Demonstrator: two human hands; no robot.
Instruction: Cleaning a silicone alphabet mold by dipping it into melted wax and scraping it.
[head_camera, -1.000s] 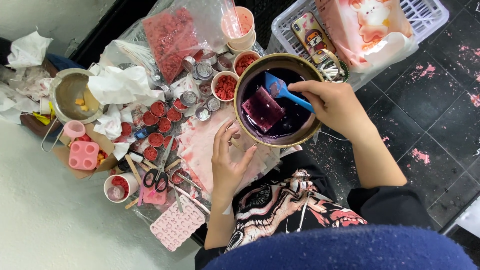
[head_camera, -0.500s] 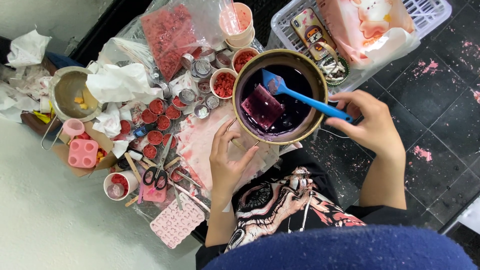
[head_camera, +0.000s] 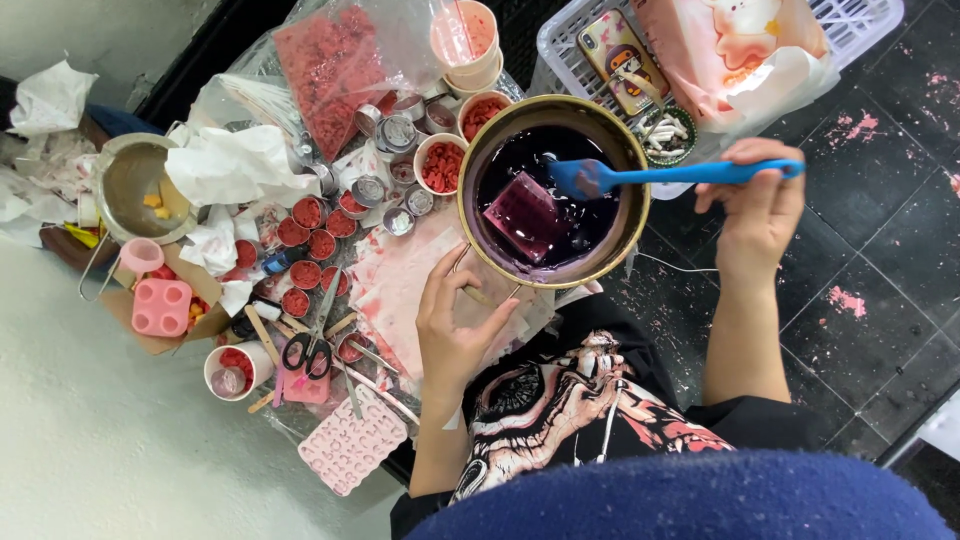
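Here, in the head view, I see the round brass-coloured metal bowl (head_camera: 553, 190) in the middle, sitting among the clutter on the floor. It is filled with a dark purple liquid (head_camera: 590, 225), and one pink-purple rectangular block (head_camera: 527, 216) lies in it, partly under the liquid. The blade of the blue silicone spatula (head_camera: 672, 174) is over the liquid near the block; I cannot tell if it touches the liquid. Its long handle goes to the right, over the rim of the bowl.

My right hand (head_camera: 757, 205) is outside the bowl on the right side, and its fingers are clenched around the end of the spatula handle. My left hand (head_camera: 455, 325) is just below the bowl, with the fingers released and spread, the tips against the lower outer wall of the bowl near the rim. It grasps nothing.

Left of the bowl stand many small round metal tins with red filling (head_camera: 308, 213), and two white cups with red pieces (head_camera: 441, 165). A clear plastic bag of red flakes (head_camera: 325, 70) lies above them. Further left there are black-handled scissors (head_camera: 310, 345), a pink silicone mould with small shapes (head_camera: 352, 440), a pink block mould with round holes (head_camera: 160, 306) and a steel pot with yellow bits (head_camera: 135, 185). Above the bowl, a white plastic basket (head_camera: 860, 20) holds a phone in a patterned case (head_camera: 615, 50). The floor on the right is black tile with pink stains (head_camera: 880, 230).
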